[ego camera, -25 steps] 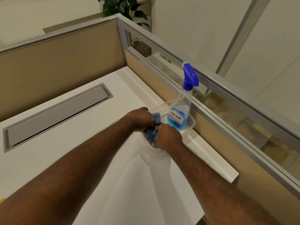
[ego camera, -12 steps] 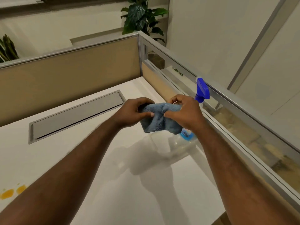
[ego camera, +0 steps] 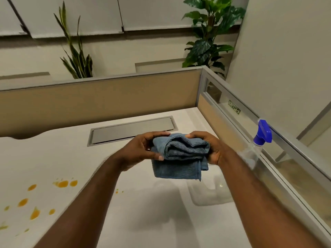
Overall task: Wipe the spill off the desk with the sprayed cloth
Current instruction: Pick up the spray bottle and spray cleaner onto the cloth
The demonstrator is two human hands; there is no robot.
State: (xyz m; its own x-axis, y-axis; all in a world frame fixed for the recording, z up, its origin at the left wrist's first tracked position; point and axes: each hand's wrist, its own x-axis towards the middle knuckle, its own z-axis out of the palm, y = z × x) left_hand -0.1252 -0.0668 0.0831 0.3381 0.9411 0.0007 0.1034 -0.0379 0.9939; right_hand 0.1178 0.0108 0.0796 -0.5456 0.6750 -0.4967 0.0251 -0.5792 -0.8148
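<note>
- Head view looks down on a white surface (ego camera: pixel 143 212) enclosed by tan partition panels (ego camera: pixel 100 102).
- Both hands hold a folded blue cloth (ego camera: pixel 180 158) in the air above the surface.
- Left hand (ego camera: pixel 141 149) grips the cloth's left edge, thumb underneath and fingers curled over the top.
- Right hand (ego camera: pixel 213 149) clasps the cloth's right side.
- Orange spill (ego camera: pixel 62 183) lies in scattered drops on the surface to the left, well apart from the cloth.
- Spray bottle (ego camera: pixel 258 145) with a blue trigger head stands at the right, beside the glass partition (ego camera: pixel 290 169).
- Clear plastic tray (ego camera: pixel 207 194) sits below the cloth.
</note>
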